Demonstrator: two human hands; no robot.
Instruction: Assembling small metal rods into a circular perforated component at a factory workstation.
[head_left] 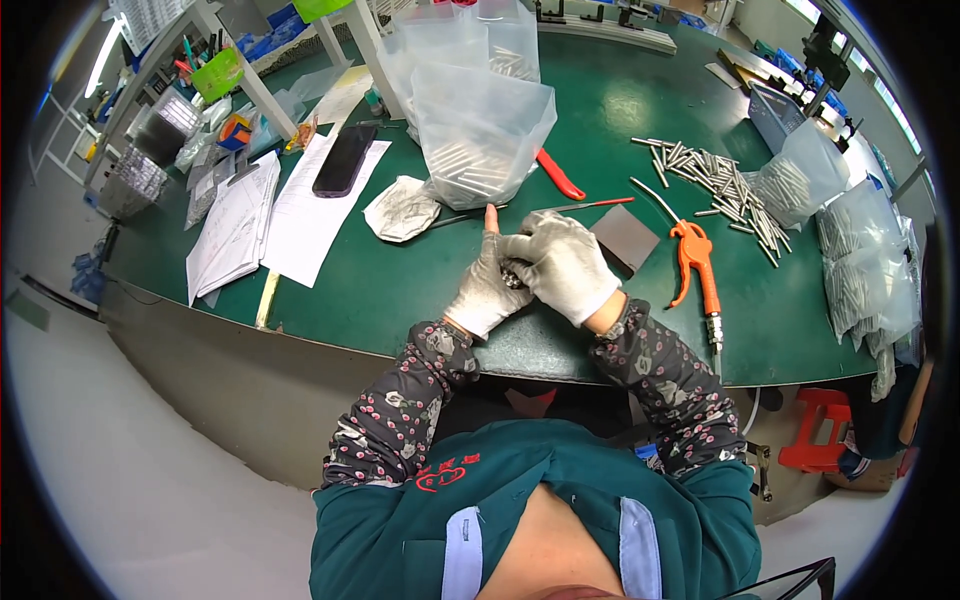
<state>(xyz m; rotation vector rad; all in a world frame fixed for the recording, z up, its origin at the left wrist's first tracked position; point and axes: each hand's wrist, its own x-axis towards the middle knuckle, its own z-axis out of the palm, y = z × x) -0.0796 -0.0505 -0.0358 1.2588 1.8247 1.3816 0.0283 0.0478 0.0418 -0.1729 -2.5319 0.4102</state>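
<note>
My left hand [486, 290], in a white glove with one bare fingertip, is curled around several small shiny metal pieces [512, 278] near the table's front edge. My right hand [570, 265], also gloved, is closed with its fingertips bent over the left one; what they pinch is hidden. Just beyond lies a thin file-like tool [590, 205] with a red end. A dark grey square block [625, 240] rests right of my right hand. Farther right is an orange air blow gun [695, 265] with a metal nozzle.
A heap of metal pins [715, 185] lies at right, beside plastic bags of pins [868, 265]. Ahead stands a clear bag of pins [480, 130], with red-handled pliers [560, 175] and a crumpled white cloth [402, 209] nearby. Left are papers [235, 235] and a phone [345, 160].
</note>
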